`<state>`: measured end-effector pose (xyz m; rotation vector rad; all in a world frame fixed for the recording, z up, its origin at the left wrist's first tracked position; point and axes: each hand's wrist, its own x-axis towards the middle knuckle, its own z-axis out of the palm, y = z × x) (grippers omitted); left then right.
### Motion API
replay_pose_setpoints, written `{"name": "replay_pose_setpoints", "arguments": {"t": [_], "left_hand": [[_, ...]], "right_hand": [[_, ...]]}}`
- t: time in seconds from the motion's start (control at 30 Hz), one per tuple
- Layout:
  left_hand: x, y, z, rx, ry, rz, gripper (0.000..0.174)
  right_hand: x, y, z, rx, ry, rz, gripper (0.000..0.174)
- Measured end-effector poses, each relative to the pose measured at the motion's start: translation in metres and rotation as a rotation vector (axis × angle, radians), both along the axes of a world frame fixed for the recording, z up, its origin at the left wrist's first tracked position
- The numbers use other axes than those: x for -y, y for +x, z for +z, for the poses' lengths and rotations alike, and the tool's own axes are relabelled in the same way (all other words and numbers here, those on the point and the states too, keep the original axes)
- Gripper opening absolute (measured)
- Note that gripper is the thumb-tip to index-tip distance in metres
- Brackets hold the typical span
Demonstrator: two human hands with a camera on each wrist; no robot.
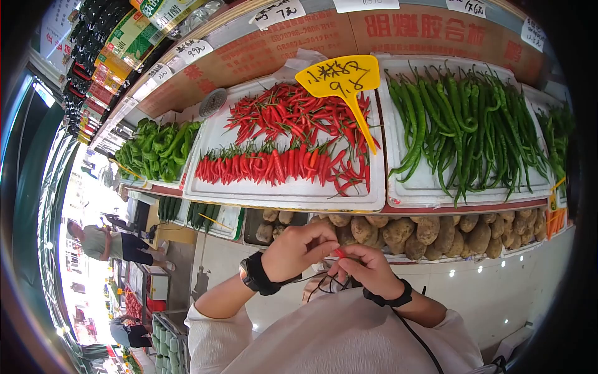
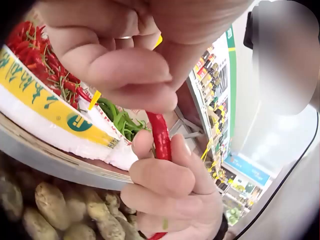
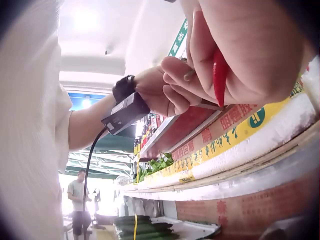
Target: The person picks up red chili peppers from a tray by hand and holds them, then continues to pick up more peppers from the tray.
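The person's bare left hand (image 1: 299, 250) and bare right hand (image 1: 371, 273) met in front of the body, fingertips close together, the fingers of both curled in a pinch. The bare left forearm (image 1: 219, 295) and bare right forearm (image 1: 428, 310) slanted inward from white fabric sleeves (image 1: 212, 336) to the black-banded left wrist (image 1: 263, 275) and black-banded right wrist (image 1: 393, 297).

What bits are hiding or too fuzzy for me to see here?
Red pepper: in the left wrist view, the left hand covers its upper end, and the right hand much of its lower part.
Greens: at the head view's far right, the dark round edge cuts them off.
Bottles: in the right wrist view, too small and blurred to read their labels.
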<state>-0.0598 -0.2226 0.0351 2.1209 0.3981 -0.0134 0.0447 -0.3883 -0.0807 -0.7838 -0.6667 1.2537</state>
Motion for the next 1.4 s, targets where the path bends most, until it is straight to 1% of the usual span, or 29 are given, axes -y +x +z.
{"name": "replay_pose_setpoints", "arguments": {"t": [0.03,0.1,0.13,0.17,0.2,0.23,0.27,0.33,0.37,0.4,0.43,0.5,0.57,0.6,0.67,0.77,0.83,0.9,0.97,1.0,1.07,1.13,1.17,1.2,1.27,1.3,1.33,1.37,1.4], "left_hand": [[-0.003,-0.001,-0.005,0.0,-0.001,-0.001,0.011],[-0.007,-0.003,-0.015,0.007,-0.204,-0.017,0.014],[-0.008,-0.004,-0.014,0.007,-0.203,-0.018,0.014],[-0.01,-0.004,-0.01,-0.044,-0.165,-0.117,0.016],[-0.012,-0.003,-0.006,-0.095,-0.126,-0.216,0.019],[-0.011,-0.002,-0.001,-0.095,-0.123,-0.218,0.019],[-0.01,-0.001,0.005,-0.145,-0.067,-0.247,0.02],[-0.015,0.0,0.014,-0.196,-0.006,-0.281,0.02],[-0.023,-0.003,0.02,-0.071,0.158,-0.368,0.021],[-0.032,-0.006,0.027,0.056,0.321,-0.454,0.022],[-0.039,-0.009,0.039,0.066,0.274,-0.373,0.021],[-0.058,-0.015,0.05,0.091,0.339,-0.143,0.016],[-0.08,-0.01,0.045,0.075,0.286,0.191,0.018],[-0.091,-0.005,0.036,0.073,0.287,0.191,0.018],[-0.116,0.006,0.014,0.103,0.238,0.393,0.023],[-0.14,0.022,-0.01,0.074,0.25,0.335,0.029],[-0.145,0.034,-0.017,0.083,0.211,0.35,0.028],[-0.146,0.044,-0.02,0.015,0.282,0.357,0.03],[-0.15,0.048,-0.029,0.045,0.298,0.362,0.026],[-0.153,0.05,-0.033,0.022,0.352,0.337,0.021],[-0.15,0.049,-0.032,0.0,0.404,0.309,0.017],[-0.126,0.042,-0.011,0.121,0.492,0.288,0.017],[-0.11,0.037,0.0,0.097,0.436,0.285,0.014],[-0.095,0.028,0.003,0.143,0.319,0.266,0.013],[-0.059,0.014,0.022,0.067,0.199,0.096,0.01],[-0.047,0.007,0.024,0.05,0.193,-0.024,0.011],[-0.038,0.0,0.02,0.048,0.13,-0.119,0.013],[-0.029,-0.003,0.026,-0.004,0.08,-0.214,0.021],[-0.022,-0.008,0.021,-0.02,0.004,-0.202,0.025]], "right_hand": [[0.001,0.0,-0.001,0.006,-0.002,-0.008,0.027],[0.003,0.0,0.005,0.016,-0.01,-0.04,0.026],[0.003,0.0,0.007,0.026,-0.016,-0.07,0.026],[0.004,0.001,0.007,0.026,-0.014,-0.071,0.026],[0.006,0.003,0.005,0.141,-0.037,-0.065,0.027],[0.007,0.005,0.004,0.257,-0.06,-0.059,0.029],[0.008,0.006,0.005,0.258,-0.058,-0.061,0.029],[0.009,0.01,0.011,0.43,-0.116,-0.149,0.03],[0.008,0.014,0.01,0.43,-0.115,-0.155,0.03],[0.008,0.018,0.008,0.342,-0.077,-0.246,0.03],[0.009,0.023,0.006,0.253,-0.038,-0.336,0.03],[0.017,0.034,0.007,0.212,-0.009,-0.337,0.031],[0.022,0.043,0.007,-0.022,0.017,-0.156,0.031],[0.022,0.041,0.006,-0.024,0.017,-0.156,0.031],[0.02,0.034,0.006,0.013,0.008,-0.128,0.029],[0.016,0.021,0.007,0.022,-0.01,-0.075,0.026],[0.013,0.016,0.016,0.065,-0.021,-0.08,0.022],[0.012,0.014,0.019,-0.02,0.001,-0.013,0.018],[0.013,0.018,0.026,0.039,-0.003,0.003,0.016],[0.013,0.019,0.028,0.097,-0.008,0.022,0.014],[0.012,0.016,0.025,0.07,0.004,0.015,0.014],[0.011,0.018,0.026,0.049,0.019,-0.001,0.014],[0.012,0.021,0.03,0.042,0.015,0.014,0.015],[0.011,0.023,0.032,0.036,0.01,0.03,0.016],[0.004,0.021,0.038,0.057,0.016,-0.007,0.016],[0.001,0.02,0.042,0.078,0.023,-0.038,0.017],[-0.004,0.019,0.043,0.087,0.017,-0.038,0.017],[-0.009,0.018,0.044,0.117,0.044,-0.058,0.019],[-0.014,0.017,0.045,0.148,0.075,-0.079,0.02]]}}
